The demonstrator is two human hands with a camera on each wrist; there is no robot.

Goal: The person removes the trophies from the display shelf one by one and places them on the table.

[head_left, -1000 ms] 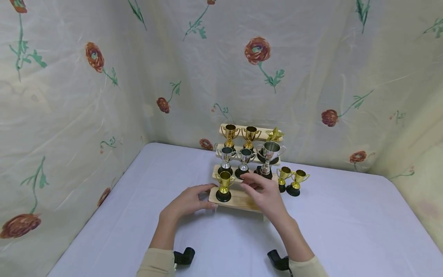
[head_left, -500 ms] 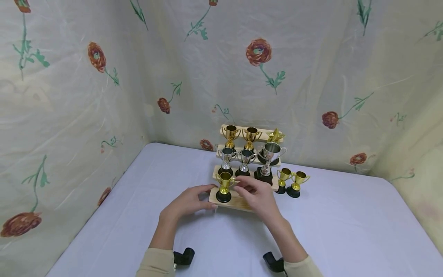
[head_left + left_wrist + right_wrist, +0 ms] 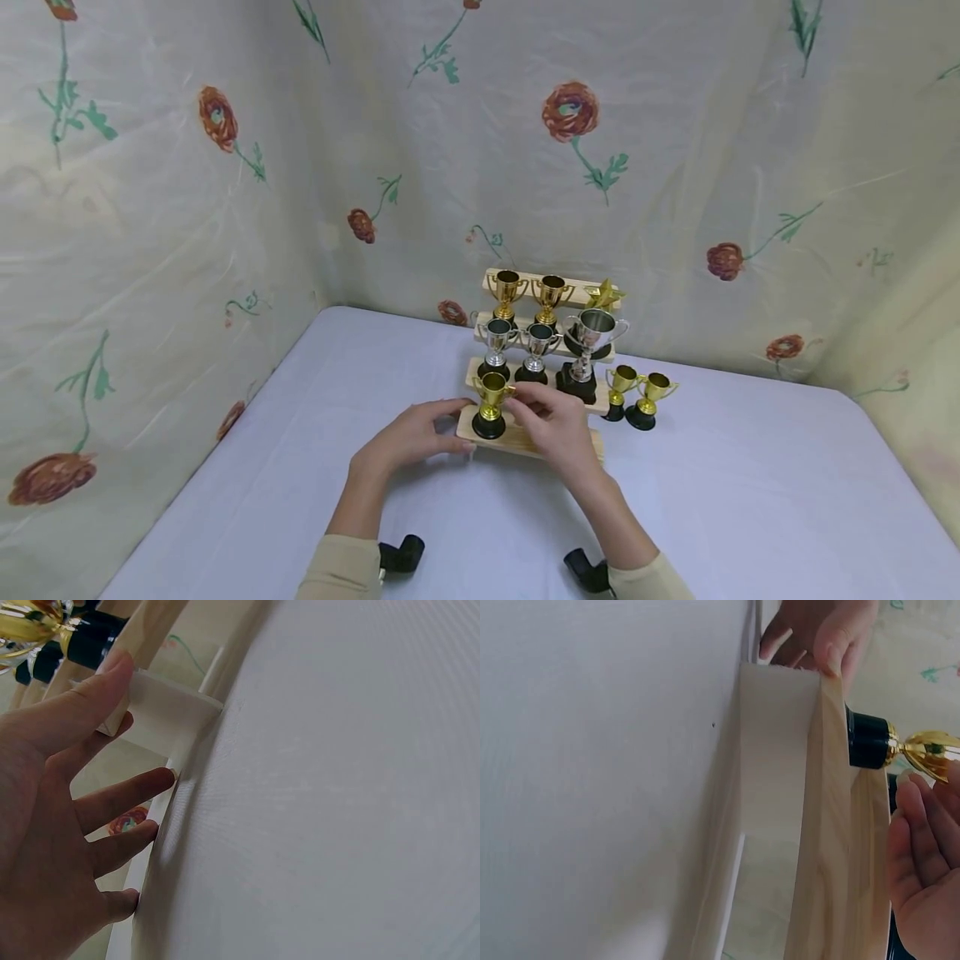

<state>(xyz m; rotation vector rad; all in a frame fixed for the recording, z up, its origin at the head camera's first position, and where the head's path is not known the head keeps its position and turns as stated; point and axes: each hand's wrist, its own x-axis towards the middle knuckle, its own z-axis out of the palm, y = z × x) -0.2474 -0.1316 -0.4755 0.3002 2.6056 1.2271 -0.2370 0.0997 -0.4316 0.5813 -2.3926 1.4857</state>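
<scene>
A tiered wooden display stand stands on the table, carrying several small trophies. On its lowest step, at the left, a gold trophy cup with a black base stands upright. My left hand grips that step's left end; in the left wrist view the thumb and index finger pinch the board's end while the other fingers spread below. The thumb and fingers of my right hand pinch the gold cup's right handle. In the right wrist view the trophy's black base rests against the step, and the grip is partly cut off.
Silver cups and a large silver trophy fill the second step. Gold cups and a gold star trophy stand higher up. Two gold trophies stand on the white tablecloth right of the stand. A floral curtain hangs behind.
My right hand has moved left, from above the lowest step's right part to the gold cup's handle, and now pinches it. The left hand keeps its place at the step's end.
</scene>
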